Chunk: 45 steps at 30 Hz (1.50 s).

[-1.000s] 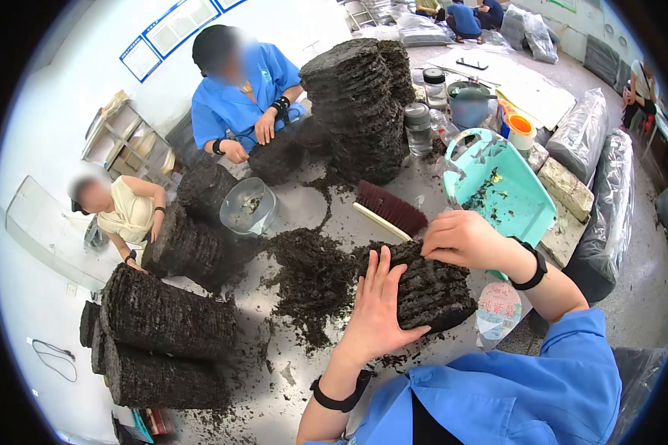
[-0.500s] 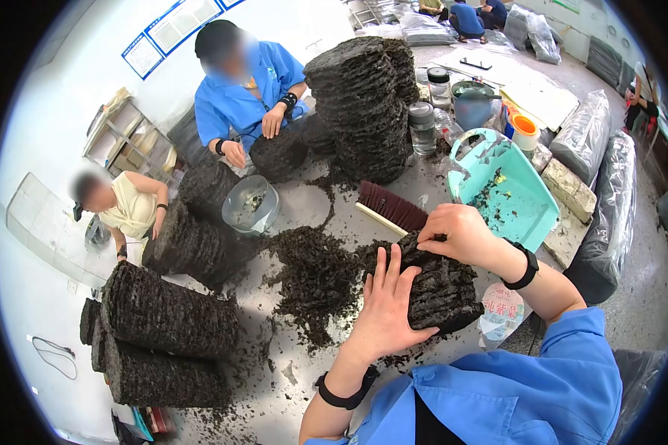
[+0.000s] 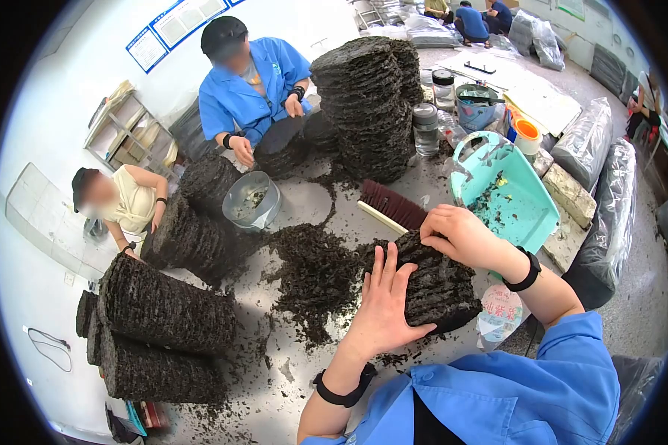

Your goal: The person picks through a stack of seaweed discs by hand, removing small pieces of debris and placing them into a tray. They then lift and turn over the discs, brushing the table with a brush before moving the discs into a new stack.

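Note:
A stack of dried seaweed sheets [image 3: 444,293], dark and ragged-edged, lies on the table in front of me. My left hand [image 3: 382,308] rests on its left side with fingers spread and thumb along the near edge. At the far right edge of the stack, my right hand [image 3: 460,236] has its fingers bent and pinched together; what is between the fingertips is hidden. A heap of loose seaweed scraps [image 3: 315,274] spreads just left of the stack. Beyond my right hand lies a brush [image 3: 393,208] with dark red bristles and a pale handle.
A turquoise dustpan [image 3: 523,215] holding scraps stands at right, near glass jars [image 3: 425,130]. A tall seaweed pile [image 3: 367,111] rises at the back. More seaweed bundles [image 3: 167,311] lie left, near a clear bowl [image 3: 251,200]. Two co-workers [image 3: 252,81] handle seaweed across the table.
My right fingers have closed down at the stack's edge, where a dark bit showed between them before. The blue-shirted co-worker's hands have moved apart, off their bundle. My left hand stays put.

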Tool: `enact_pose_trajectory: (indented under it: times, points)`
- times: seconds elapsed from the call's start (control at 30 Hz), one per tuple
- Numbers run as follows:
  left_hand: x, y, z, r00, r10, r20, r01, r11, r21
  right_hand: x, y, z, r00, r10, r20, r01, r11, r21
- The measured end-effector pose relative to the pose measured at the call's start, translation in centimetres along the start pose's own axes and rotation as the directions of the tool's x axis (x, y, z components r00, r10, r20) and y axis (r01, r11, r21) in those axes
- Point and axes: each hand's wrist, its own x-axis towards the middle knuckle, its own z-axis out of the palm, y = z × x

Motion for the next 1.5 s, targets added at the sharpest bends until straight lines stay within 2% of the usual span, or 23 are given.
enact_pose_trajectory:
  times: [0.17,0.27,0.33,0.63,0.77,0.93,1.23,1.5]
  points:
    - [0.0,0.2,0.0,1.000,-0.004,0.010,0.004,1.000,0.008,-0.1,0.0,-0.4,0.999,0.025,0.030,-0.028,0.995,0.095]
    - [-0.1,0.2,0.0,1.000,-0.009,0.019,0.008,1.000,0.012,-0.1,0.1,-0.1,1.000,-0.017,-0.009,0.018,1.000,0.019]
    - [-0.1,0.2,0.0,1.000,-0.006,0.019,0.005,1.000,0.011,0.1,0.0,-0.1,0.997,-0.075,0.028,0.076,0.995,-0.063]
    - [-0.2,0.1,0.1,1.000,-0.008,0.019,0.007,1.000,0.022,0.1,-0.2,0.9,0.998,0.009,-0.065,-0.012,0.999,-0.043]
    - [-0.3,0.0,0.1,1.000,-0.004,0.015,0.004,1.000,0.011,0.5,0.0,0.9,0.997,-0.057,-0.046,0.055,0.998,-0.043]
    - [-0.2,-0.1,0.0,1.000,0.016,0.012,-0.015,1.000,-0.016,0.6,0.4,0.7,0.997,-0.079,-0.015,0.079,0.996,0.050]
    - [-0.1,-0.3,-0.2,1.000,0.013,0.014,-0.012,1.000,-0.022,0.5,0.7,0.7,0.993,-0.117,-0.023,0.119,0.990,0.075]
    - [0.0,-0.2,-0.1,1.000,0.020,0.015,-0.020,1.000,-0.015,-0.1,0.9,1.3,0.992,-0.031,-0.120,0.041,0.996,0.080]
